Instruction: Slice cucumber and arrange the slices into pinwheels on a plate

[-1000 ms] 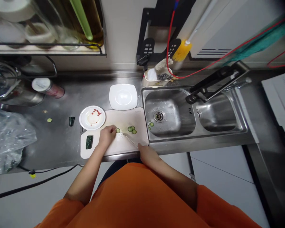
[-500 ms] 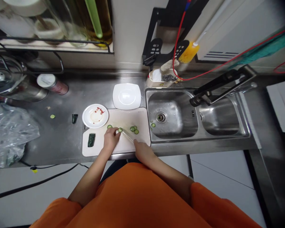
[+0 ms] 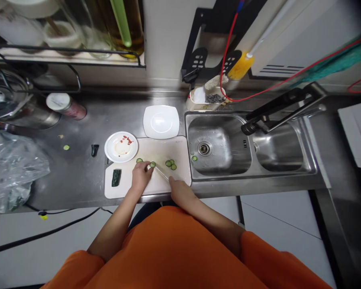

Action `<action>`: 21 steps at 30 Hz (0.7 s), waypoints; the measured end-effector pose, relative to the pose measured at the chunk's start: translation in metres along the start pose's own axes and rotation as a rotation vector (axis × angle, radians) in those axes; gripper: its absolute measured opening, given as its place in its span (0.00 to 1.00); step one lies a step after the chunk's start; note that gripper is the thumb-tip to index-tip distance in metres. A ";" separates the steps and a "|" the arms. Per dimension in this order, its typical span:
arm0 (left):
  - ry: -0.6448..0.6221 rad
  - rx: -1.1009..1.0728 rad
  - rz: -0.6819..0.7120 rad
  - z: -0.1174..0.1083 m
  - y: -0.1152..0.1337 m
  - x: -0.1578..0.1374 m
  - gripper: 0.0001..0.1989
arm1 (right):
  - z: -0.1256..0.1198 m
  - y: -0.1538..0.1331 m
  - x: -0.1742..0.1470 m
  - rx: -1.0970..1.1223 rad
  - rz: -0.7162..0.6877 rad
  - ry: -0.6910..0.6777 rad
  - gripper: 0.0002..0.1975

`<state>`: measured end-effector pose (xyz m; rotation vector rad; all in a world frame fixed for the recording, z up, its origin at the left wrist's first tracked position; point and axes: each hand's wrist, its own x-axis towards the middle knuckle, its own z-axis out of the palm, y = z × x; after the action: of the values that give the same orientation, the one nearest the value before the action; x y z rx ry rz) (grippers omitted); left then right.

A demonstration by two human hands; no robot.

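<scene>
My left hand (image 3: 142, 176) rests on the white cutting board (image 3: 156, 186), its fingers pinched at a small cucumber piece (image 3: 152, 164). In my right hand (image 3: 180, 192) is a knife (image 3: 162, 173), its blade pointing left and away from me, with the tip close to that piece. Just beyond my left fingers shows another bit of cucumber (image 3: 139, 160), partly hidden. Several cucumber slices (image 3: 170, 163) lie together on the right side of the board. A dark green cucumber chunk (image 3: 116, 178) sits at its left.
A round plate with red bits (image 3: 111, 154) overlaps the board's far left corner. Behind the board stands a square white plate (image 3: 161, 120). To the right is a double sink (image 3: 219, 160) holding a cucumber slice. A cucumber end (image 3: 94, 150) and a plastic bag (image 3: 16, 168) lie left.
The view has shifted very slightly. Both hands, the knife and the cucumber pieces keep nearly the same places on the board.
</scene>
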<state>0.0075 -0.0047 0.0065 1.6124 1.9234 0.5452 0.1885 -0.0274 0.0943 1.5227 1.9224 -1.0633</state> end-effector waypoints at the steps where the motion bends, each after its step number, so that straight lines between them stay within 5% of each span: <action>1: -0.001 -0.001 -0.002 0.000 0.000 0.000 0.10 | 0.000 -0.001 0.000 -0.002 0.005 -0.006 0.16; 21: -0.062 -0.017 -0.060 -0.002 0.005 0.003 0.05 | 0.006 0.013 -0.017 -0.001 0.092 -0.070 0.20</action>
<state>0.0101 -0.0003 0.0105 1.5377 1.9098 0.4808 0.2050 -0.0412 0.1004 1.5378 1.7876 -1.0616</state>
